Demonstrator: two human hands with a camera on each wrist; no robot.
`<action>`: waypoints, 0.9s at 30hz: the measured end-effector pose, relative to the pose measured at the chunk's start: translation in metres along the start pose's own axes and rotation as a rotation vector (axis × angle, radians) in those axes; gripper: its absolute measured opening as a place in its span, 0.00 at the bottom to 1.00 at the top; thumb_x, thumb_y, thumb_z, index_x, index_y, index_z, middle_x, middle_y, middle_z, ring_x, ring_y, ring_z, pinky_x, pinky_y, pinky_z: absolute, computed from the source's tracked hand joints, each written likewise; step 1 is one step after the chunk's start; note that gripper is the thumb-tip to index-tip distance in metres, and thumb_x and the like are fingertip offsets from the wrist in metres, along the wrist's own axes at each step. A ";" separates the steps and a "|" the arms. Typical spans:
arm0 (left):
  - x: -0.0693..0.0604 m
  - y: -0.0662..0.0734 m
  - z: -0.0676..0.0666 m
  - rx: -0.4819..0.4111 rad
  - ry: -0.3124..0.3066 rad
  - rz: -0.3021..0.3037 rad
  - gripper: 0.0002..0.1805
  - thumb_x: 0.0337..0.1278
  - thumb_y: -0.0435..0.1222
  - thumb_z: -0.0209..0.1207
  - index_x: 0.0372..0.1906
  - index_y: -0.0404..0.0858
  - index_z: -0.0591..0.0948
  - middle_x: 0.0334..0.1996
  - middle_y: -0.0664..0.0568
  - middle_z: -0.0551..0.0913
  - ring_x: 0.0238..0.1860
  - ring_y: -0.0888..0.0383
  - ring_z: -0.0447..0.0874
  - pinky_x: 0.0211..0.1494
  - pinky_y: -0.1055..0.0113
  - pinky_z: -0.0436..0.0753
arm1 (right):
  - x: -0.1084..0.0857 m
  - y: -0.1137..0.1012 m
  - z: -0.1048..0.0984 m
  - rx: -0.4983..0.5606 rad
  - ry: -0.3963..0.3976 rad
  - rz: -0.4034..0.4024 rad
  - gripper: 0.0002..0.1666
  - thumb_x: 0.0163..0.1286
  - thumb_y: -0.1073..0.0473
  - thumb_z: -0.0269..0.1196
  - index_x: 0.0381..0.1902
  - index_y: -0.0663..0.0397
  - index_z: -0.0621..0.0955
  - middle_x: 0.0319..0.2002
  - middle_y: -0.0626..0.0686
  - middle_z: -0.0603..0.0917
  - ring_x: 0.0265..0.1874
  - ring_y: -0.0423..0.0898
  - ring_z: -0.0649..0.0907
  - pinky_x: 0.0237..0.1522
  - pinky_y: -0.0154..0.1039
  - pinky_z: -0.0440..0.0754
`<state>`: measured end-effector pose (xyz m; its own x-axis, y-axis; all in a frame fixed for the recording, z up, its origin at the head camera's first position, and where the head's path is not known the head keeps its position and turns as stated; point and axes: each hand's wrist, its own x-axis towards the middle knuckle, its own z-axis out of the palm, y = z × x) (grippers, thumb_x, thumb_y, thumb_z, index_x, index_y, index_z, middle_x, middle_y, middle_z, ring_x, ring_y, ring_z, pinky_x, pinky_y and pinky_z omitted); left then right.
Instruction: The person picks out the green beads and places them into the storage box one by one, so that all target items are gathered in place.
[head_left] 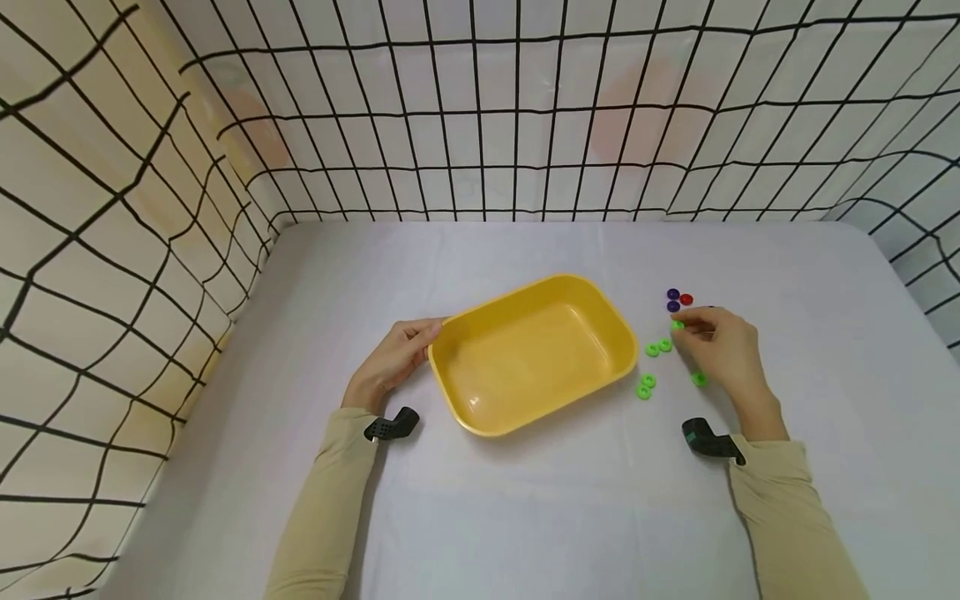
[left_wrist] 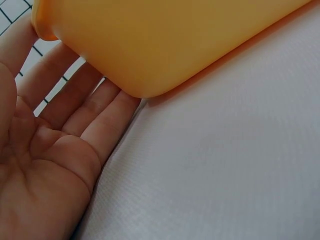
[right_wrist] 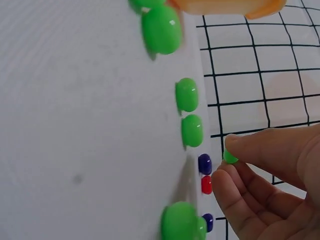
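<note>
The left hand [head_left: 396,357] grips the left end of a yellow tray [head_left: 536,354], thumb at the rim, which sits mid-surface [head_left: 525,517], nearer the far edge. Past its right end lie loose green beads [right_wrist: 192,131], with two purple beads [head_left: 672,294] and a red bead [head_left: 686,299] closer to that edge. Toward the surface's right edge, the right hand [head_left: 726,348] pinches another green bead [right_wrist: 230,157].

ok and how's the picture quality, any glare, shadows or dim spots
Head view: bright overall, small glints inside the yellow tray, a soft shadow along the left sleeve; left wrist view: dimmer, the left hand dull-lit, the tray's outer wall smooth and without strong glare; right wrist view: small glints on the green beads, a grey shadow slanting across the white cloth.
</note>
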<state>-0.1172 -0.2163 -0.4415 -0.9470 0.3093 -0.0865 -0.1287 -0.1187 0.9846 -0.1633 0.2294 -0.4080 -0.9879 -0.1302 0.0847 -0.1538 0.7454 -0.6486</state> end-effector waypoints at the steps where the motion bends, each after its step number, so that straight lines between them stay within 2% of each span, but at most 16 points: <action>1: 0.000 0.000 0.000 0.000 0.004 0.000 0.29 0.72 0.41 0.54 0.62 0.19 0.71 0.47 0.56 0.86 0.43 0.61 0.82 0.47 0.72 0.84 | 0.000 -0.001 -0.001 0.006 0.016 -0.008 0.15 0.69 0.65 0.62 0.51 0.68 0.82 0.44 0.68 0.82 0.41 0.60 0.81 0.37 0.19 0.69; 3: 0.000 0.000 0.001 0.001 0.009 -0.001 0.29 0.72 0.42 0.55 0.62 0.19 0.71 0.47 0.56 0.86 0.42 0.61 0.82 0.46 0.72 0.84 | 0.001 -0.004 -0.003 0.020 0.048 -0.024 0.15 0.69 0.66 0.63 0.50 0.68 0.82 0.44 0.68 0.82 0.40 0.57 0.81 0.35 0.15 0.66; 8: 0.000 0.000 0.001 0.003 0.013 -0.004 0.30 0.72 0.43 0.55 0.62 0.19 0.71 0.46 0.56 0.86 0.41 0.61 0.82 0.45 0.73 0.84 | 0.000 -0.013 -0.007 0.043 0.117 -0.030 0.15 0.67 0.65 0.64 0.50 0.66 0.83 0.43 0.65 0.83 0.35 0.32 0.75 0.37 0.12 0.67; 11: 0.000 -0.001 0.000 -0.003 0.007 -0.009 0.29 0.72 0.42 0.54 0.62 0.19 0.71 0.46 0.56 0.86 0.41 0.61 0.82 0.45 0.73 0.84 | -0.002 -0.019 -0.010 0.071 0.147 -0.031 0.15 0.67 0.64 0.65 0.50 0.66 0.84 0.43 0.64 0.84 0.32 0.22 0.71 0.37 0.12 0.68; 14: 0.002 0.001 0.001 -0.019 0.009 -0.024 0.28 0.73 0.40 0.53 0.63 0.18 0.70 0.46 0.56 0.86 0.42 0.61 0.82 0.46 0.73 0.84 | -0.002 -0.025 -0.011 0.096 0.183 -0.047 0.15 0.67 0.63 0.66 0.50 0.65 0.84 0.42 0.62 0.84 0.32 0.21 0.72 0.37 0.13 0.69; 20: 0.002 0.004 0.004 -0.071 0.022 -0.039 0.27 0.72 0.39 0.55 0.62 0.19 0.71 0.45 0.55 0.87 0.41 0.61 0.83 0.45 0.73 0.84 | 0.003 -0.045 -0.012 0.162 0.227 -0.090 0.15 0.64 0.63 0.68 0.48 0.63 0.85 0.39 0.53 0.83 0.32 0.24 0.75 0.38 0.14 0.72; 27: -0.001 0.002 0.004 -0.107 0.027 -0.041 0.15 0.73 0.36 0.53 0.54 0.36 0.85 0.46 0.53 0.87 0.41 0.60 0.84 0.45 0.72 0.85 | 0.016 -0.091 -0.008 0.190 0.172 -0.180 0.14 0.66 0.64 0.66 0.48 0.64 0.85 0.43 0.60 0.84 0.35 0.25 0.75 0.40 0.14 0.73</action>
<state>-0.1158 -0.2134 -0.4386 -0.9476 0.2909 -0.1317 -0.1968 -0.2073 0.9583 -0.1656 0.1644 -0.3418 -0.9367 -0.1247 0.3273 -0.3361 0.5829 -0.7398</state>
